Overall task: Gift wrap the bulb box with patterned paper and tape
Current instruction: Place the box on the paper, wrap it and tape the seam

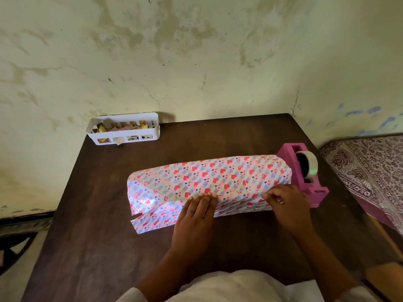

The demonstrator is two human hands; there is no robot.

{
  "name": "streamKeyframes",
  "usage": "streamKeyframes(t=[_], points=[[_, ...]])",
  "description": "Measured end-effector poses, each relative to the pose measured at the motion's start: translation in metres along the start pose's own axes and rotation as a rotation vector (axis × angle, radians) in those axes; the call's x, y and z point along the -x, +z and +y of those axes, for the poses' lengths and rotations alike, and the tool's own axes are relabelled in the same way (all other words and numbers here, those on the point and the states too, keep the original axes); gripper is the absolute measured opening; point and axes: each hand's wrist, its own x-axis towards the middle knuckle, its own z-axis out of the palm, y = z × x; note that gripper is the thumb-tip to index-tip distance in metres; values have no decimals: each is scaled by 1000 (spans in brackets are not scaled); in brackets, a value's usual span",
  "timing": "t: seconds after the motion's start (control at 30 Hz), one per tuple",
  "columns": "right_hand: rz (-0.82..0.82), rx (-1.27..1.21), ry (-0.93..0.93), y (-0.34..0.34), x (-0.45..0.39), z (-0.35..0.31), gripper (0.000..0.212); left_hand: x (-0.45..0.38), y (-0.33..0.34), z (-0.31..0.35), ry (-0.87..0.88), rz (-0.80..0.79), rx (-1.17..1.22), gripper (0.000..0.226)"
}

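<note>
Two hands wrap a box in heart paper.
The left hand (194, 211) lies flat on the paper (209, 182); the right hand (285, 203) pinches its edge, mid-table (98, 247), beside the pink tape holder (305, 173) at the right edge.

A modest room in a home, seen from above a dark wooden table (218, 136) pushed into a corner. Behind the table rises a plastered wall (174, 51), pale yellow-green, stained, blotchy and cracked, with blue flecks where paint has worn off to the table's right. Just right of the table lies a bed or cot covered in a purple paisley-print cloth (368, 168). On the table's far left corner, against the wall, sits a white plastic basket (124, 138) of paper scraps. Near the table's right edge stands a pink tape dispenser (305, 182).
</note>
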Motion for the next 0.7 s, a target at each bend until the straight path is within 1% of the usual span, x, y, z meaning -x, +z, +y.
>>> streamKeyframes(t=[0.13,0.2,0.23,0.3,0.37,0.4,0.43,0.5,0.53,0.6,0.7], points=[[23,-33,164,1,-3,0,23,0,3,0,31,40,-33,44],[81,12,212,-3,-2,-6,24,0,5,1,26,40,-33,44],[133,51,203,-7,1,-10,23,1,6,1,21,41,-31,43],[257,120,106,-15,9,-20,21,0,8,1,12,45,-25,44],[329,160,-106,-15,19,-32,18,-1,11,2,9,62,-24,45],[320,171,-220,-10,25,-37,21,-1,11,3,0,61,-21,50],[279,176,-327,-3,32,-42,28,-2,11,4,-6,63,-21,51],[145,194,-499,16,44,-48,42,-5,9,6,-14,65,-24,47],[82,212,-547,26,47,-48,46,-6,8,6,-28,47,-20,47],[-14,236,-549,38,48,-49,48,-8,8,7,-50,7,-12,47],[-109,264,-470,43,43,-53,51,-5,10,6,-54,-17,-9,49]])
